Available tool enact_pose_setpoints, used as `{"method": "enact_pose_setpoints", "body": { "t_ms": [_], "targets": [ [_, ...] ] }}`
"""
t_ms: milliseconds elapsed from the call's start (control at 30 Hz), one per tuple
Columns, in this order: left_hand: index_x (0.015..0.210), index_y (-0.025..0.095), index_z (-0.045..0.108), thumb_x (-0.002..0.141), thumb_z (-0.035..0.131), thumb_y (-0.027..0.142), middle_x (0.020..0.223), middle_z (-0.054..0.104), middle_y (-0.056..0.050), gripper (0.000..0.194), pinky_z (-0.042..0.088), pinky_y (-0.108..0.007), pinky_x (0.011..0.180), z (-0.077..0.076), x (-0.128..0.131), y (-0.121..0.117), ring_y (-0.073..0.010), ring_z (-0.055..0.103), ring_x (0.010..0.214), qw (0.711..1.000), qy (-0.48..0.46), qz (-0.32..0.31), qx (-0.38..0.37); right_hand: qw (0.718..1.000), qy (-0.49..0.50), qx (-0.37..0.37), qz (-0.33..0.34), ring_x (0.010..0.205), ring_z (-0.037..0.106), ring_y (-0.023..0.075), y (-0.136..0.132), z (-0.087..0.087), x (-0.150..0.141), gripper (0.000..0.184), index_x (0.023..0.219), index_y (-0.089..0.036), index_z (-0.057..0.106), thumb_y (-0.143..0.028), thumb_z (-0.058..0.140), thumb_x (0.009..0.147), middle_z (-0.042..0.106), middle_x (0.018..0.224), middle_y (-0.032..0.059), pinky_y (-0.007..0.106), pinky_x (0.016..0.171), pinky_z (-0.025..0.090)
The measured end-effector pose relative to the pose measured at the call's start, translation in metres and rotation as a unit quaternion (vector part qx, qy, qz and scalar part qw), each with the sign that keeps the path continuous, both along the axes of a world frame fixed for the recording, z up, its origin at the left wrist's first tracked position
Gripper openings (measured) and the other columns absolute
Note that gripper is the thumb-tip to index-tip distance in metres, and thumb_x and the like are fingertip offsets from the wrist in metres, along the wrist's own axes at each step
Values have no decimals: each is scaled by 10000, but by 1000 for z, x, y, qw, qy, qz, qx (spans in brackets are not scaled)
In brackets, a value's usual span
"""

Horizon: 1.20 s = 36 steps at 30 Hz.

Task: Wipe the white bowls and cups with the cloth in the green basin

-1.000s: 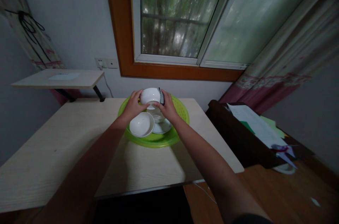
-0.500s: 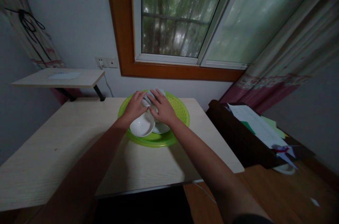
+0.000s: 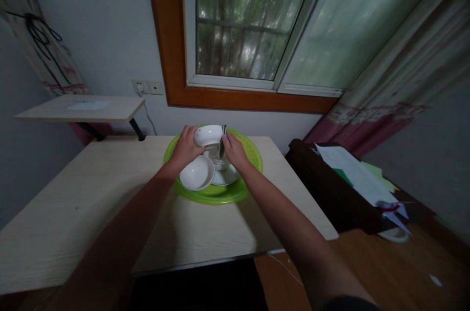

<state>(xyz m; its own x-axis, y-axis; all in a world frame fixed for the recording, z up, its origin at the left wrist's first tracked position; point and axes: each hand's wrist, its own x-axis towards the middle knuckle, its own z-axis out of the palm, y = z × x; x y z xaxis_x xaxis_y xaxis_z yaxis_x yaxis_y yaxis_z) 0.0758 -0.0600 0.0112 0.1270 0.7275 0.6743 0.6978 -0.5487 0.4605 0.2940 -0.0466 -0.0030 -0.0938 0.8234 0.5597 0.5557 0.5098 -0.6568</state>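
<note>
My left hand (image 3: 188,148) grips the left side of a white bowl (image 3: 208,135), which is held tilted above a round green plastic basket (image 3: 205,200). At the bowl's right edge, my right hand (image 3: 235,150) is closed on a thin grey-green cloth (image 3: 221,148), which lies against the rim and hangs down a little. Beneath the hands, a second white bowl (image 3: 197,173) sits in the basket with its inside facing up. Beside it are a white plate (image 3: 225,175) and a clear glass cup (image 3: 218,161), partly covered by the hands and cloth.
The basket stands on a pale wooden desk (image 3: 106,193) against the wall. A raised shelf (image 3: 82,109) with a paper on it is at the left. To the right, a dark brown piece of furniture (image 3: 330,188) carries papers (image 3: 352,174). A window (image 3: 253,32) is ahead.
The held bowl has turned, so its smooth white outside now shows. My right hand has moved right with the cloth, from over the bowl to its right edge.
</note>
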Motion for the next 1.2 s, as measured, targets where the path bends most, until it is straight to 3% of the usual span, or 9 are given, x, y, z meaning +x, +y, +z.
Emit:
{"method": "enact_pose_setpoints", "body": {
  "t_ms": [233,300,400,533,700,833,933,1033,1200],
  "targets": [
    [1231,211,512,693,835,208,1223,634,-119,628,535,-453,1038,-1,1,1,-307,637,1175,998,-34,35,-45,988,-80,110,75,1605,331,240,-15,9,-8,596,1656,-219,368,-412,407,1093,336,1731,97,487,1328,292],
    [1226,210,519,700,820,206,1213,651,-122,606,541,-452,1020,-2,1,1,-310,647,1159,997,-34,30,-60,975,-128,149,101,1636,246,241,-23,14,-12,576,1650,-236,378,-350,426,1087,272,1758,80,503,1335,272],
    [1222,210,538,709,787,186,1214,662,-122,571,539,-454,1023,-2,1,2,-310,649,1154,997,-24,7,-71,952,-200,185,137,1653,178,274,-33,20,-19,543,1600,-248,465,-303,493,1061,300,1749,79,559,1311,308],
    [1245,215,556,728,757,172,1250,659,-119,557,505,-456,1092,0,2,1,-299,633,1199,998,-16,-19,-59,944,-228,192,142,1647,200,288,-38,24,-25,514,1569,-256,508,-277,508,1055,360,1723,87,584,1282,352],
    [1206,208,557,727,776,208,1204,659,-111,527,529,-440,1027,1,3,-1,-295,642,1147,998,-10,-13,-59,974,-146,151,90,1627,273,264,-30,21,-21,506,1579,-234,496,-339,448,1086,358,1724,91,525,1321,301],
    [1187,214,540,697,816,222,1190,656,-101,563,533,-433,1000,-2,2,-1,-294,645,1138,998,-12,-3,-58,997,-37,61,11,1479,521,296,-15,12,-9,571,1545,-149,525,-475,374,1102,551,1580,178,516,1260,397],
    [1200,212,519,698,832,240,1174,659,-101,592,537,-423,968,-3,2,-1,-290,655,1105,997,-30,12,-63,1000,-4,14,13,1289,672,307,-8,7,-2,582,1455,-177,614,-551,353,1094,713,1380,165,516,1162,496],
    [1188,210,505,709,839,269,1155,664,-105,587,539,-409,927,-3,2,-1,-286,667,1069,996,-36,21,-76,1000,3,17,15,1311,661,305,-7,5,-2,598,1472,-171,599,-559,355,1089,692,1415,169,508,1169,490],
    [1159,200,500,717,838,314,1126,675,-116,568,543,-396,860,-1,4,-2,-297,680,1036,994,-29,30,-97,994,-47,94,42,1526,466,269,-17,12,-6,585,1583,-160,473,-464,387,1091,482,1640,164,502,1286,360]
  ]
}}
